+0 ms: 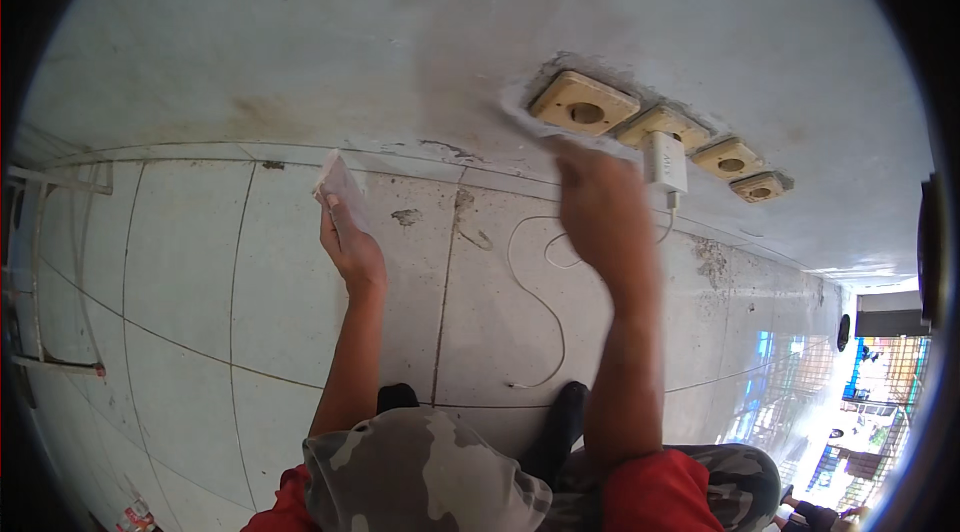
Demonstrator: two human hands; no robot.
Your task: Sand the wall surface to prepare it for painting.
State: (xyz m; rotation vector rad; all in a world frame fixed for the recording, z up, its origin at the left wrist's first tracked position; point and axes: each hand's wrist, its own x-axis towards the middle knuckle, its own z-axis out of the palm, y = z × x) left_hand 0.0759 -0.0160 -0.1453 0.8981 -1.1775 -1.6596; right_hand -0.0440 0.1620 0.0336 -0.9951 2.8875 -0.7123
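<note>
My left hand (351,247) grips a flat, pale, pouch-like piece (341,183), held upright near the foot of the wall (315,81); its material is hard to tell. My right hand (604,198) is raised to the wall just below the wall sockets, blurred by motion. From its fingers a thin, dark, blade-like tool (517,123) reaches up and left to the wall, too blurred to name exactly. Pale filler-like material (514,100) edges the leftmost yellowed socket (586,102), and a smooth greyish patch (457,44) spreads left of it.
A white charger (666,163) is plugged into the second socket, and its white cable (555,307) curls over the tiled floor (292,292) between my arms. At far left stands a metal frame (37,269). A barred opening (881,397) lets in bright light at right, with part of a person (817,515) nearby.
</note>
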